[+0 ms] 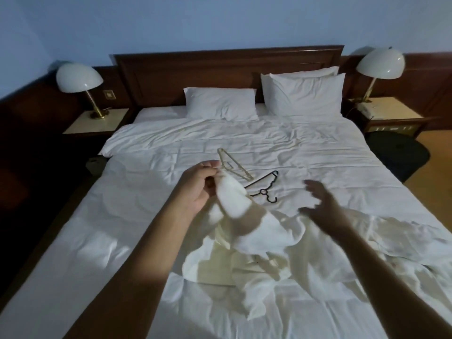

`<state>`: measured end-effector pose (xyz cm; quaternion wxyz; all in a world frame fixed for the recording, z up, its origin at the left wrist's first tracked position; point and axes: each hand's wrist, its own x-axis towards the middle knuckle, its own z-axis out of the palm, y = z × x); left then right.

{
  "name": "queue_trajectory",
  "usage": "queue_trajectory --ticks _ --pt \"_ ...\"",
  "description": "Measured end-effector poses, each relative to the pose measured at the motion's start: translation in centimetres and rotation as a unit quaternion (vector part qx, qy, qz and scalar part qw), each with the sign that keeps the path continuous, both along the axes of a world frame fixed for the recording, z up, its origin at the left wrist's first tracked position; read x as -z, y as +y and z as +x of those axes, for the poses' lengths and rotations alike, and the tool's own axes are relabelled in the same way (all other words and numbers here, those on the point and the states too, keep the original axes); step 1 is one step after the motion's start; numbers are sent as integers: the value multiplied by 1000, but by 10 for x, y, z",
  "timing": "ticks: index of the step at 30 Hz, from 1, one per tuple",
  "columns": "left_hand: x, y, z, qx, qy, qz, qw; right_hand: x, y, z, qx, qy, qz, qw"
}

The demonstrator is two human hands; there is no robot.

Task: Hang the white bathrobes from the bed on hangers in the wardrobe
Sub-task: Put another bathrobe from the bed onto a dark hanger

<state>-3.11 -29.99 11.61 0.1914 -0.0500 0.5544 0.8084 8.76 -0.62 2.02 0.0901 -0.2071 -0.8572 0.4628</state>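
Left grip on bathrobe over rumpled bed, dark headboard

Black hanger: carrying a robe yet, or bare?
Bare. The black hanger lies flat on the duvet, nothing draped on it; the bathrobe lies crumpled nearer, one end pinched by the left hand.

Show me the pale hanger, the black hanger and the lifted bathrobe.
pale hanger (pixel 241 167), head view, on its long arm.
black hanger (pixel 264 191), head view, on the ring by its hook.
bathrobe (pixel 232 201), head view, on the lifted end.
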Motion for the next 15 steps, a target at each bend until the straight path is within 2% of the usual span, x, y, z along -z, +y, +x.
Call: queue_trajectory --ticks 2,4,5,7,9,10,12,15 --pt "-4 30 14 20 -9 8 1000 6 -39 -1 -153 -8 31 988" --pt "-8 52 25 38 -13 28 999 20 -71 -1 -219 -22 74 973" --pt "-11 60 27 40 -10 37 998 27 -79 -2 -199 -26 72 977" --pt "-14 64 26 14 12 44 999 29 -75 -8 -100 -7 20 995" --pt "-10 53 19 -7 51 28 998 19 -55 -19 -50 7 -30 998" --pt "-4 44 16 6 77 -6 997 9 -43 -23 -56 19 -51 997" --pt "18 28 16 98 127 -134 978 -21 -25 -29 -81 65 -67 992" --pt "58 40 42 236 241 -315 887 -78 -19 -27 -144 143 -77 976"
